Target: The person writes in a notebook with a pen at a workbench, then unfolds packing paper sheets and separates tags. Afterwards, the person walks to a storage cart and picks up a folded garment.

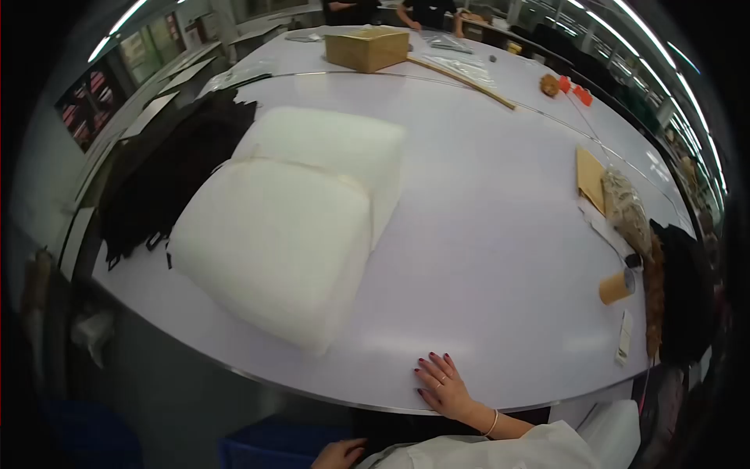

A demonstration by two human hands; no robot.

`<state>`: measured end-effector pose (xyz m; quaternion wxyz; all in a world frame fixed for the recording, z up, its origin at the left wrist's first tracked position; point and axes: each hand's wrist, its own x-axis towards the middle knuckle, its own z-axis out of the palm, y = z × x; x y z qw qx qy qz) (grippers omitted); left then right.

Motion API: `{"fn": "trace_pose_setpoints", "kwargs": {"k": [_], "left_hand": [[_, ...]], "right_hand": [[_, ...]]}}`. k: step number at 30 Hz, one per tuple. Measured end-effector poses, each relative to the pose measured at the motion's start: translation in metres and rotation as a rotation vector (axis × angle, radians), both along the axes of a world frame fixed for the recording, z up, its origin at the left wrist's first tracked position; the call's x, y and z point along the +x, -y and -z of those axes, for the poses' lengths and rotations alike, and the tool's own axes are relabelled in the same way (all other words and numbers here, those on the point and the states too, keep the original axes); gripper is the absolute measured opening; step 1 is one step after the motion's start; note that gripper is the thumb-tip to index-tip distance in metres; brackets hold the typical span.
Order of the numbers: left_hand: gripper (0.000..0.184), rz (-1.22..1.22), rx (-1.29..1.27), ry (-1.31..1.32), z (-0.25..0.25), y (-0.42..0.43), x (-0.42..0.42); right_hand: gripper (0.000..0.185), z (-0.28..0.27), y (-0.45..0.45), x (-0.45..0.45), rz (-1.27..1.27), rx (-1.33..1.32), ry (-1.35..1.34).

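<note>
White and smooth, the table (484, 273) lay under your right hand (443, 383), which rested flat, palm down, fingers slightly spread near the front edge. Your left hand (341, 453) was low, below that edge, fingers bent; whether it held anything could not be told. Ahead and left of your right hand, a puffy white bundle (273, 234), cinched by a thin band (308, 166), sat beside a dark pile (168, 160) with ragged edges.
</note>
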<state>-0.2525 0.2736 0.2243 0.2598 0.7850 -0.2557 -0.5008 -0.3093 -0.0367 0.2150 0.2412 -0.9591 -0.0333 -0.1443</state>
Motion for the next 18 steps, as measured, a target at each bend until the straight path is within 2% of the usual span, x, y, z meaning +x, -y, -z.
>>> {"fn": "trace_pose_setpoints", "kwargs": {"k": [2, 3, 5, 10, 14, 17, 18], "left_hand": [[0.034, -0.391, -0.086, -0.087, -0.029, -0.002, -0.010], [0.033, -0.474, -0.094, -0.079, -0.045, -0.008, -0.012], [0.032, -0.474, -0.164, 0.237, -0.052, -0.033, -0.022], [0.031, -0.690, -0.131, 0.400, -0.054, -0.134, -0.012], [0.030, -0.911, -0.126, 0.560, -0.060, -0.255, 0.009], [0.028, -1.123, -0.116, 0.698, -0.092, -0.338, 0.048], [0.028, -1.219, -0.200, 0.685, -0.107, -0.369, 0.067]], "right_hand": [[0.045, -0.007, -0.012, 0.012, -0.128, 0.228, 0.032], [0.045, -0.014, -0.025, 0.022, -0.243, 0.252, 0.026], [0.042, -0.029, -0.057, 0.044, -0.320, 0.310, -0.060], [0.038, -0.045, -0.186, 0.126, -0.719, 0.434, -0.202], [0.037, -0.059, -0.328, 0.196, -0.874, 0.417, -0.225], [0.035, -0.077, -0.419, 0.261, -0.991, 0.377, -0.191], [0.035, -0.084, -0.443, 0.279, -0.999, 0.373, -0.216]]}}
